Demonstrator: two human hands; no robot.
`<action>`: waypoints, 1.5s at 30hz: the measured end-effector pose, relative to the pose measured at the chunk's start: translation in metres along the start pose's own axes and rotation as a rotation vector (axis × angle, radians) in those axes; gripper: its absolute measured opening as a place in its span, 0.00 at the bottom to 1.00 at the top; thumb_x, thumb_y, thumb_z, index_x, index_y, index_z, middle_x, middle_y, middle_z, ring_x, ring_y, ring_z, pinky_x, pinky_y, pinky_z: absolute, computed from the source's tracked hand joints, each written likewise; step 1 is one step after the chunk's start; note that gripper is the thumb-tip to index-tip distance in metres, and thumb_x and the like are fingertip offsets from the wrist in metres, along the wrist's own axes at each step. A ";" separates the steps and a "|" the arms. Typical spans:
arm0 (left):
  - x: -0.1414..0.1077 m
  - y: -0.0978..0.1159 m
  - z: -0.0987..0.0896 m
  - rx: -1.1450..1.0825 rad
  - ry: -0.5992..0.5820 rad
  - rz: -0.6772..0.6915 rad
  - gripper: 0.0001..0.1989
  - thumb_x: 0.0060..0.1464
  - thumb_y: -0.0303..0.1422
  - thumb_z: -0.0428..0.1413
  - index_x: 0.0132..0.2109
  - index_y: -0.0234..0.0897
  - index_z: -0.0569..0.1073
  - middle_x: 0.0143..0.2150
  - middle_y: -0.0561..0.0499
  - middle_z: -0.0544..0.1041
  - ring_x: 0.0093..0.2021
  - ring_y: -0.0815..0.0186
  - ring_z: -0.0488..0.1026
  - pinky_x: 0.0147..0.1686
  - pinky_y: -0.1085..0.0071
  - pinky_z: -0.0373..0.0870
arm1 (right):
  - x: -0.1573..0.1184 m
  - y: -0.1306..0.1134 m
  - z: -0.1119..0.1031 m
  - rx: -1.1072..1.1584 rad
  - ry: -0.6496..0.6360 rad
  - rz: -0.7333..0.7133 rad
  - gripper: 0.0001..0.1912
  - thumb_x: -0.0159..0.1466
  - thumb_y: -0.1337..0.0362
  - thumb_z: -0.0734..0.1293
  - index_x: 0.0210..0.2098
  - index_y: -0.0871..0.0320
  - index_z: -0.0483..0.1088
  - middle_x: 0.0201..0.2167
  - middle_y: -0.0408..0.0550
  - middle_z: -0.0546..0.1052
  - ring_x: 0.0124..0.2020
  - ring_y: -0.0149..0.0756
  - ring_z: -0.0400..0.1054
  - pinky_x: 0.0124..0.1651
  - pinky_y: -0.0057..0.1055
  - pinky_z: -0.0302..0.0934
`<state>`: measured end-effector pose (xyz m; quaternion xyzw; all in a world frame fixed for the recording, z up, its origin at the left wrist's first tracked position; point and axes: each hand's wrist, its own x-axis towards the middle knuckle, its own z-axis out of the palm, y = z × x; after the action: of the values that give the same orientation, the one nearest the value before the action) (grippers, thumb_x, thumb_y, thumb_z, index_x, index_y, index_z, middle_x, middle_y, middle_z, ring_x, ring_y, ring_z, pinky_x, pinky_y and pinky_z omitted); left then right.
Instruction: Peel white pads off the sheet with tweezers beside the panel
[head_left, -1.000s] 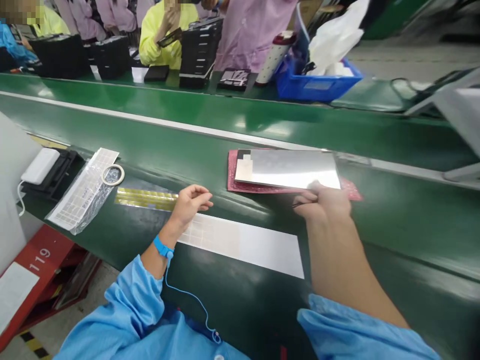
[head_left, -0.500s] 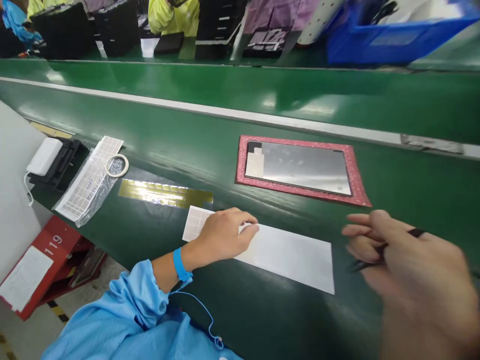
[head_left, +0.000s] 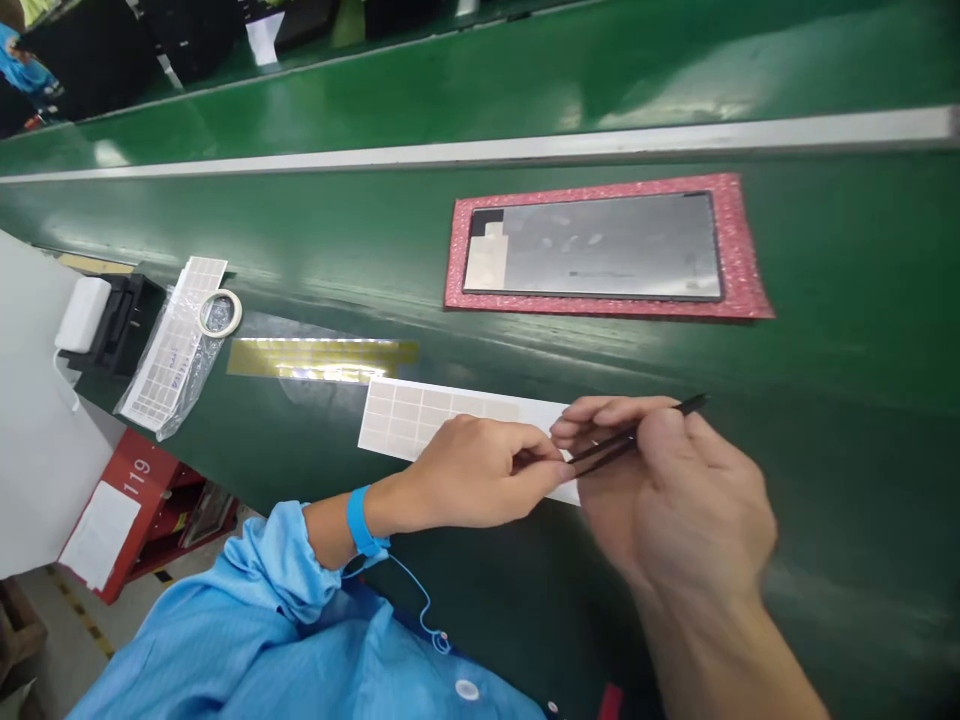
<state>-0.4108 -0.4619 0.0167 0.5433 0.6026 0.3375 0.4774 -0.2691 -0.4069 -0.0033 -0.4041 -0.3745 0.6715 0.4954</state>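
Black tweezers [head_left: 622, 440] are held in my right hand [head_left: 675, 480], their tips pointing left at the fingertips of my left hand [head_left: 487, 470]. My left hand is closed, thumb against fingers, over a white sheet [head_left: 405, 415] with beige rectangular labels; what it pinches, if anything, is too small to name. Both hands cover part of the sheet. Behind them lies a flat grey panel [head_left: 600, 250] on pink foam [head_left: 742, 260], with a beige patch and a black corner at its left end. A yellow strip [head_left: 322, 358] lies beyond the sheet's left end.
On the left, a tape roll [head_left: 220, 314] rests on bagged label sheets [head_left: 169, 350], beside a black holder with a white device [head_left: 82, 313]. A red rack [head_left: 124, 510] stands below the green table [head_left: 300, 480]. A metal rail [head_left: 420, 155] crosses behind the panel.
My right hand has come left with the tweezers to meet my left hand. My left hand has shifted slightly right, showing more labels. The view has turned and tilted.
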 end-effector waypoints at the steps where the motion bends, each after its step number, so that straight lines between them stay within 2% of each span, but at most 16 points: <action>1: 0.001 -0.002 0.000 -0.058 -0.006 0.000 0.10 0.63 0.35 0.58 0.34 0.36 0.76 0.30 0.55 0.75 0.31 0.70 0.69 0.33 0.72 0.62 | 0.001 0.000 -0.005 -0.067 -0.029 -0.002 0.21 0.58 0.47 0.78 0.31 0.58 0.75 0.36 0.53 0.75 0.34 0.36 0.71 0.37 0.31 0.70; 4: 0.006 -0.006 0.000 -0.224 -0.070 0.021 0.10 0.63 0.36 0.58 0.35 0.36 0.76 0.31 0.54 0.75 0.33 0.69 0.69 0.34 0.72 0.64 | 0.004 -0.005 -0.019 -0.201 -0.171 0.067 0.21 0.53 0.47 0.82 0.33 0.57 0.80 0.37 0.54 0.77 0.37 0.38 0.73 0.39 0.30 0.71; 6: 0.009 -0.007 -0.005 -0.230 -0.103 0.045 0.10 0.64 0.35 0.57 0.36 0.35 0.76 0.32 0.54 0.75 0.34 0.69 0.70 0.35 0.72 0.65 | 0.007 -0.006 -0.025 -0.200 -0.203 0.106 0.22 0.49 0.48 0.84 0.32 0.57 0.80 0.35 0.55 0.77 0.35 0.39 0.74 0.37 0.30 0.71; 8: 0.010 -0.006 -0.016 -0.095 -0.054 0.080 0.10 0.66 0.34 0.56 0.37 0.36 0.77 0.34 0.54 0.76 0.36 0.69 0.71 0.37 0.71 0.66 | 0.012 -0.004 -0.028 -0.166 -0.113 0.098 0.22 0.47 0.49 0.84 0.30 0.58 0.79 0.31 0.54 0.77 0.30 0.37 0.72 0.34 0.30 0.70; 12: 0.012 -0.009 -0.043 0.276 0.194 0.131 0.06 0.66 0.32 0.58 0.41 0.38 0.80 0.42 0.51 0.80 0.43 0.65 0.75 0.43 0.69 0.69 | 0.021 0.005 -0.032 -0.260 0.172 0.064 0.23 0.43 0.52 0.84 0.29 0.61 0.78 0.27 0.54 0.76 0.25 0.34 0.71 0.29 0.26 0.68; 14: 0.013 -0.013 -0.048 0.376 0.219 0.163 0.05 0.66 0.31 0.59 0.43 0.38 0.80 0.44 0.51 0.80 0.45 0.64 0.75 0.45 0.67 0.70 | 0.024 0.004 -0.037 -0.318 0.249 0.066 0.23 0.42 0.53 0.83 0.29 0.62 0.77 0.26 0.55 0.76 0.23 0.35 0.71 0.27 0.27 0.68; 16: 0.014 -0.016 -0.043 0.470 0.183 0.222 0.05 0.66 0.31 0.60 0.45 0.37 0.81 0.46 0.50 0.80 0.45 0.63 0.74 0.46 0.66 0.70 | 0.026 -0.002 -0.043 -0.339 0.286 0.068 0.22 0.42 0.53 0.82 0.29 0.62 0.77 0.25 0.55 0.76 0.23 0.37 0.72 0.26 0.28 0.69; 18: 0.014 -0.017 -0.028 0.575 0.134 0.285 0.08 0.66 0.34 0.61 0.49 0.36 0.80 0.49 0.49 0.79 0.47 0.61 0.72 0.49 0.63 0.70 | 0.026 -0.009 -0.049 -0.352 0.316 0.062 0.23 0.41 0.54 0.82 0.30 0.60 0.76 0.25 0.54 0.76 0.23 0.39 0.72 0.24 0.28 0.69; 22: 0.015 -0.018 0.006 0.787 0.069 0.330 0.20 0.65 0.41 0.62 0.58 0.33 0.75 0.60 0.43 0.74 0.59 0.53 0.67 0.57 0.57 0.67 | 0.024 -0.018 -0.052 -0.364 0.336 0.016 0.25 0.38 0.56 0.82 0.30 0.58 0.73 0.24 0.54 0.75 0.22 0.43 0.73 0.22 0.29 0.68; 24: 0.016 -0.019 0.015 0.857 0.048 0.324 0.24 0.65 0.43 0.63 0.60 0.32 0.73 0.64 0.43 0.72 0.62 0.51 0.64 0.58 0.56 0.65 | 0.025 -0.018 -0.051 -0.393 0.325 -0.034 0.23 0.40 0.54 0.82 0.28 0.59 0.72 0.26 0.55 0.76 0.22 0.41 0.73 0.22 0.30 0.70; 27: 0.018 -0.020 0.017 0.868 0.018 0.333 0.24 0.64 0.43 0.63 0.60 0.33 0.72 0.64 0.44 0.72 0.62 0.52 0.63 0.58 0.56 0.64 | 0.028 -0.016 -0.048 -0.460 0.290 -0.136 0.20 0.49 0.50 0.79 0.28 0.59 0.74 0.29 0.57 0.78 0.22 0.37 0.71 0.23 0.31 0.69; 30: 0.019 -0.019 0.015 0.836 0.003 0.345 0.24 0.63 0.42 0.64 0.60 0.35 0.72 0.62 0.45 0.72 0.62 0.53 0.63 0.58 0.57 0.63 | 0.033 -0.014 -0.047 -0.499 0.263 -0.209 0.16 0.51 0.54 0.77 0.28 0.59 0.74 0.28 0.54 0.77 0.21 0.36 0.70 0.22 0.30 0.66; 35: 0.021 -0.018 0.015 0.815 -0.003 0.319 0.27 0.62 0.43 0.65 0.62 0.37 0.70 0.63 0.45 0.71 0.63 0.53 0.63 0.57 0.57 0.64 | 0.038 -0.010 -0.048 -0.510 0.235 -0.216 0.11 0.49 0.60 0.75 0.28 0.58 0.75 0.23 0.49 0.74 0.20 0.37 0.69 0.21 0.29 0.63; 39: 0.021 -0.016 0.017 0.801 -0.017 0.296 0.30 0.60 0.45 0.65 0.63 0.37 0.69 0.64 0.43 0.70 0.63 0.51 0.63 0.58 0.56 0.64 | 0.038 -0.009 -0.049 -0.550 0.250 -0.215 0.10 0.49 0.59 0.74 0.27 0.58 0.74 0.23 0.48 0.73 0.21 0.38 0.70 0.20 0.29 0.62; 45: 0.020 -0.011 0.015 0.812 -0.029 0.277 0.28 0.62 0.41 0.65 0.63 0.36 0.69 0.65 0.43 0.69 0.64 0.52 0.62 0.59 0.56 0.64 | 0.038 -0.015 -0.047 -0.537 0.229 -0.179 0.10 0.49 0.60 0.74 0.27 0.59 0.74 0.23 0.50 0.73 0.20 0.37 0.70 0.18 0.27 0.60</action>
<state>-0.3991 -0.4461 -0.0031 0.7675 0.6013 0.1259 0.1832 -0.2275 -0.3619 -0.0147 -0.5590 -0.5145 0.4523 0.4672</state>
